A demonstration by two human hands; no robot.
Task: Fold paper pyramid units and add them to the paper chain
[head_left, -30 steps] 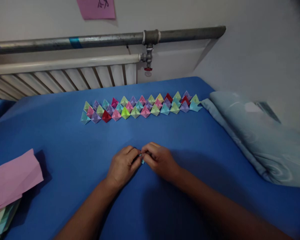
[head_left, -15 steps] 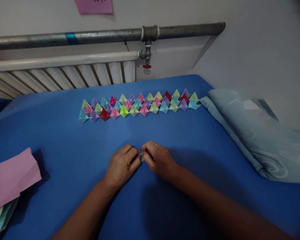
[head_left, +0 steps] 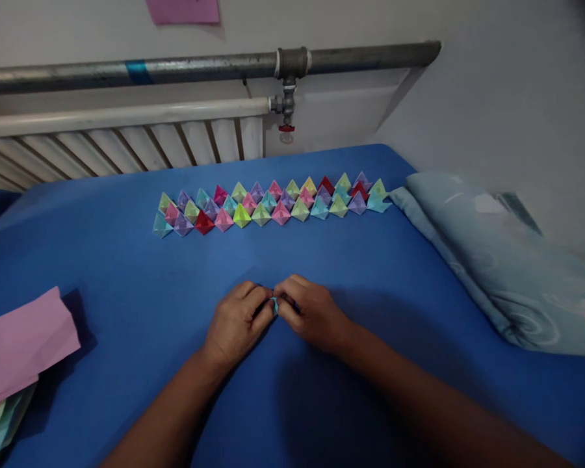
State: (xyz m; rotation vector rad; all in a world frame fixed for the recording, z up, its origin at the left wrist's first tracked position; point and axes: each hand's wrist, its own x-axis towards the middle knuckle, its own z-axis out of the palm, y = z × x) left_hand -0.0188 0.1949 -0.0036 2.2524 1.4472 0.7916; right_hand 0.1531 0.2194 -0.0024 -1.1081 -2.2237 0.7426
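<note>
My left hand and my right hand meet low over the blue surface, fingertips almost touching. Between them they pinch a small light-blue piece of folded paper; only a sliver of it shows, and the fingers hide its shape. Both hands are closed on it, thumbs toward me. Beyond them, several folded paper boats in pink, green, purple, red, yellow and blue stand in close staggered rows across the surface.
At the left edge lies a stack of coloured paper with pink sheets on top. A folded light-blue blanket lies on the right. Behind the blue surface are a white radiator, a metal pipe and a red valve handle.
My right hand's fingers have shifted slightly left, closer to the left fingertips. The paper boats and the paper stack stay where they were.
</note>
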